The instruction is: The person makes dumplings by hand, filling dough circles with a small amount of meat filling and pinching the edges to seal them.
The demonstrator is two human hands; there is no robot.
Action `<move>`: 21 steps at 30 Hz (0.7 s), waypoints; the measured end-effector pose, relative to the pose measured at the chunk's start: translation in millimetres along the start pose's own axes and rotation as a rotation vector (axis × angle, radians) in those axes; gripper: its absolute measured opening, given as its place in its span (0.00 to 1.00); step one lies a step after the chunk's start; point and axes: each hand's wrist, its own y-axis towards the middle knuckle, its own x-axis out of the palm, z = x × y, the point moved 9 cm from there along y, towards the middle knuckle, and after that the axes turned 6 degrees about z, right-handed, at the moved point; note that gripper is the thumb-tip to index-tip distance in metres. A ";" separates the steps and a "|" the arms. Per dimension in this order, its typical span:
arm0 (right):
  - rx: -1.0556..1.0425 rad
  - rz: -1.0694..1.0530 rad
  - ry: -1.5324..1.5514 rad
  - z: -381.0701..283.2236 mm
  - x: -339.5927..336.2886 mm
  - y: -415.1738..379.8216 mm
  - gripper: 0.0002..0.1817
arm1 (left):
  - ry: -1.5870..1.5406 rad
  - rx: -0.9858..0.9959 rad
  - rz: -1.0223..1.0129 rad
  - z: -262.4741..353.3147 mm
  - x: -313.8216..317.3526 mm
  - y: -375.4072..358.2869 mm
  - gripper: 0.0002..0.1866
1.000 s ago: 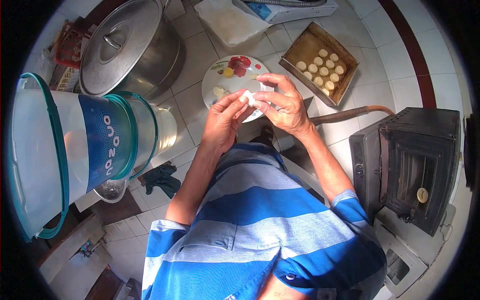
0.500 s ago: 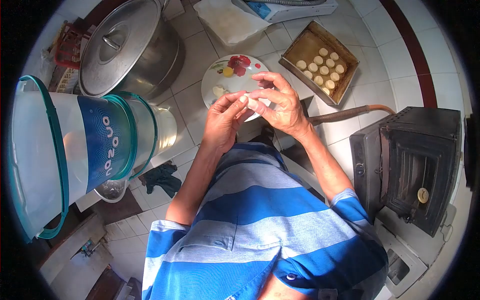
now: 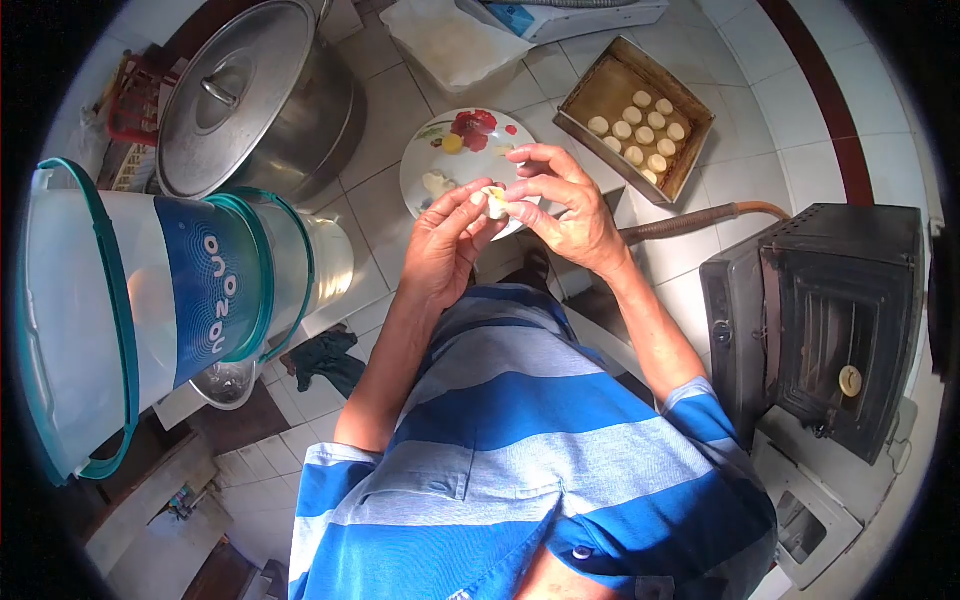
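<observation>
Over the plate [image 3: 428,205], my left hand [image 3: 440,240] is closed, its thumb and fingers pinching a small piece of white dough [image 3: 496,208] with yellow filling showing on top. From the other side, my right hand [image 3: 572,220] has its thumb and a fingertip at the dough's edge, while the remaining fingers curve above. Lying on the flowered plate are a yellow ball of filling [image 3: 452,144] and a lump of white dough [image 3: 437,183]. Part of the plate is hidden behind my hands.
A metal baking tray [image 3: 590,88] with several round pale dough pieces [image 3: 644,133] sits at the upper right. At the left stand a large lidded pot [image 3: 300,130] and a plastic bucket [image 3: 120,300]. A small black oven [image 3: 800,320] is at the right, near a hose [image 3: 680,230].
The dough between my fingers has been turned or opened so its yellow filling shows. My hands stay nearly in place; the view shifts slightly.
</observation>
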 end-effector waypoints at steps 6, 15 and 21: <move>0.029 0.072 -0.031 -2.9 0.9 1.2 0.09 | 0.030 0.026 0.007 -0.5 1.0 -0.9 0.14; 0.073 0.127 -0.081 -10.1 1.9 -6.2 0.12 | 0.017 0.088 -0.009 1.5 3.1 -2.3 0.13; -0.005 0.113 -0.127 -7.1 6.7 -9.9 0.16 | 0.013 0.112 -0.028 7.5 11.2 -4.5 0.12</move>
